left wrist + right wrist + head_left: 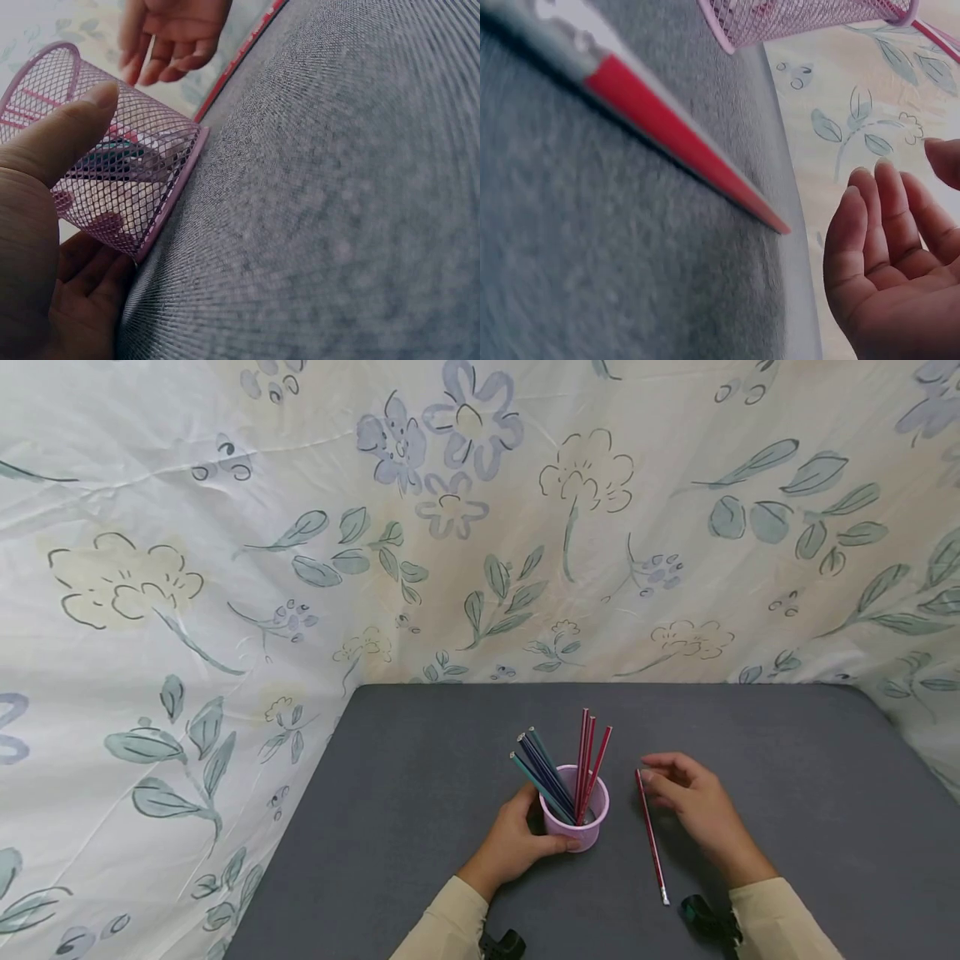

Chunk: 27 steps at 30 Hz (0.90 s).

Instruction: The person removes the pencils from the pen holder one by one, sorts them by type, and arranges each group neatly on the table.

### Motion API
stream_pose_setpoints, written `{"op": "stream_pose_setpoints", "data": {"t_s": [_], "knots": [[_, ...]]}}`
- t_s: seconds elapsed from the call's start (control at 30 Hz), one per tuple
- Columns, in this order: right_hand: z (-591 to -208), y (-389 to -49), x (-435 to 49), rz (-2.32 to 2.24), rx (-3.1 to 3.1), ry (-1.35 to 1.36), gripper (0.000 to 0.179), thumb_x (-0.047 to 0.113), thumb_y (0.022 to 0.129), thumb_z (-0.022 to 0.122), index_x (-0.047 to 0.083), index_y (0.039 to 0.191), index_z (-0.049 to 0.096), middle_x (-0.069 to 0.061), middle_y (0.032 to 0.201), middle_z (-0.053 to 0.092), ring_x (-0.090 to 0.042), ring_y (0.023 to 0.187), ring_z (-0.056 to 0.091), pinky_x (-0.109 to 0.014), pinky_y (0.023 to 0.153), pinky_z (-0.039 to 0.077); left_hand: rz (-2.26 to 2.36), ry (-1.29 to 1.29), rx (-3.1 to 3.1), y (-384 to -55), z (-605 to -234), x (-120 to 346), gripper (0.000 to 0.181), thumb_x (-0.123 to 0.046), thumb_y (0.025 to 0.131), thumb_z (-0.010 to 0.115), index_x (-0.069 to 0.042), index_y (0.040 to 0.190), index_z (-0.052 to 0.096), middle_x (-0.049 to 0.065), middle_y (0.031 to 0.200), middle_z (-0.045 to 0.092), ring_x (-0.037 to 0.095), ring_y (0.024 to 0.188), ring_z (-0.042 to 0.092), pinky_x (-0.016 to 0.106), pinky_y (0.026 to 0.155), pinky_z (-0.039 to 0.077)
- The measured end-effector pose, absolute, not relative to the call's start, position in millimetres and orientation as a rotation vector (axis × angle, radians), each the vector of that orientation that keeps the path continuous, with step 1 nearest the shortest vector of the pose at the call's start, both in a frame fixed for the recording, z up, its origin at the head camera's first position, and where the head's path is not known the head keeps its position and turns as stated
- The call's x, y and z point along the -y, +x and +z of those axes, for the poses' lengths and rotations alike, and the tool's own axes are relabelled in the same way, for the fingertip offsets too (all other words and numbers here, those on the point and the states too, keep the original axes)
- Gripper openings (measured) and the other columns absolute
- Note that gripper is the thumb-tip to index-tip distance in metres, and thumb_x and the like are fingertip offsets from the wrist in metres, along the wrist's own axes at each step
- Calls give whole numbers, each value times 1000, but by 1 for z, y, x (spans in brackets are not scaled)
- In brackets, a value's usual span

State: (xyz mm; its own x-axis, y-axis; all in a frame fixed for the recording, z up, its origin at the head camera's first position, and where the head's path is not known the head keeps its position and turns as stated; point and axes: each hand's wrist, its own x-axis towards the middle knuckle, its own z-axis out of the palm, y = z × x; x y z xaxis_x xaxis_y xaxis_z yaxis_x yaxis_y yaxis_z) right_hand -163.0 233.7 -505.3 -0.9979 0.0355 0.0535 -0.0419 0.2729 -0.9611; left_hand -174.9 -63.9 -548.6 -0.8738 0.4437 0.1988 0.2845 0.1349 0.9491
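At the near edge, a cream left sleeve (450, 922) and a matching right sleeve (780, 917) reach in, each with a dark device (504, 945) at the wrist. The left hand (510, 842) grips a pink mesh cup (588, 836), its thumb across the near side and its fingers around the left. To the right, the right hand (693, 797) holds nothing; its fingers are loosely curved, palm turned toward the cup, beside the far end of a red pencil (651, 835). That pencil lies on the worktop (420, 777) between the cup and the right forearm, its silvery end nearest the person. The cup stands upright, with blue and teal pencils (542, 768) leaning left in it and red pencils (582, 747) rising on its right side.

The worktop is dark grey with a fine woven look. Beyond its far edge and along the left hangs a pale cloth (480, 568) printed with blue flowers, yellow blooms and green leaves.

The left fingertips are partly hidden behind the cup. The overlapping blue and teal pencils are hard to count. In the right wrist view, the loose pencil's near end is blurred and cut off.
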Motion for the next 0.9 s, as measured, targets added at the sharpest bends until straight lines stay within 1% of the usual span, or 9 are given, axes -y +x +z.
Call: {"op": "stream_pose_setpoints", "data": {"t_s": [0.17, 0.3, 0.4, 0.67, 0.83, 0.9], "knots": [[-502, -161, -226, 1918, 2412, 30, 43, 24, 110, 69, -8, 139, 62, -22, 120, 69, -28, 104, 73, -34, 84, 61, 1848, 733, -2261, -174, -549, 65, 88, -18, 82, 100, -26, 156, 54, -6, 136, 69, 15, 125, 66, 37, 110, 48], [-499, -160, -220, 1963, 2374, 58, 44, 24, 110, 71, -9, 138, 61, -19, 119, 68, -31, 106, 71, -32, 86, 60, 1849, 724, -2271, -174, -549, 65, 87, -19, 81, 100, -25, 155, 55, -7, 136, 70, 14, 125, 65, 37, 111, 48], [-496, -160, -215, 1983, 2351, 85, 43, 22, 109, 71, -10, 137, 62, -20, 118, 68, -34, 106, 71, -31, 87, 60, 1846, 727, -2281, -174, -548, 64, 87, -20, 81, 100, -25, 155, 55, -7, 135, 70, 14, 124, 66, 36, 110, 48], [-491, -161, -204, 1994, 2332, 101, 38, 23, 108, 72, -5, 133, 66, -19, 118, 68, -36, 106, 71, -35, 89, 60, 1843, 726, -2289, -173, -547, 64, 89, -19, 81, 101, -25, 156, 54, -8, 138, 69, 14, 128, 64, 37, 113, 46], [-486, -160, -198, 1989, 2348, 94, 39, 24, 108, 73, -4, 135, 66, -18, 120, 66, -29, 105, 70, -34, 90, 60, 1839, 726, -2296, -173, -547, 65, 89, -20, 81, 101, -25, 156, 53, -8, 139, 68, 14, 130, 62, 38, 115, 44], [-484, -161, -196, 1985, 2350, 96, 40, 25, 108, 73, -4, 136, 65, -18, 120, 66, -26, 105, 70, -32, 90, 60, 1838, 728, -2297, -173, -547, 65, 89, -20, 81, 101, -25, 156, 53, -8, 140, 67, 14, 131, 62, 38, 115, 44]]}}
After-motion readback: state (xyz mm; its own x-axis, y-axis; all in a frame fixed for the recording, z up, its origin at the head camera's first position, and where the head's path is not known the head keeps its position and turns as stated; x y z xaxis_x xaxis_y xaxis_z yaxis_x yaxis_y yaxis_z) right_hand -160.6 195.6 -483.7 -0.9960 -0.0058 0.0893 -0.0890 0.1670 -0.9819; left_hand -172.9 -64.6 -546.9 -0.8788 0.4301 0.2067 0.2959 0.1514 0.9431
